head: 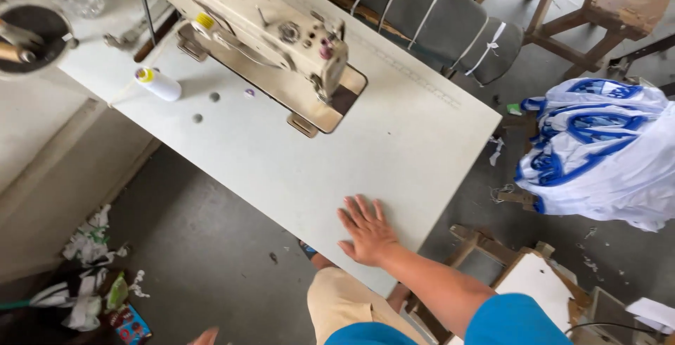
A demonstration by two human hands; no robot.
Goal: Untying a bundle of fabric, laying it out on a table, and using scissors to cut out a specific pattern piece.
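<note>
Right hand [367, 232] lies flat on the white counter [281, 169], fingers [360, 208] spread wide and holding nothing, near the counter's front edge and well apart from the sewing machine [260, 28]. Left hand [206, 336] barely shows at the bottom edge; its fingers cannot be made out. Left of the machine lies a thread spool [159, 84]. Right of the counter, blue-and-white cloth [605, 151] is heaped.
</note>
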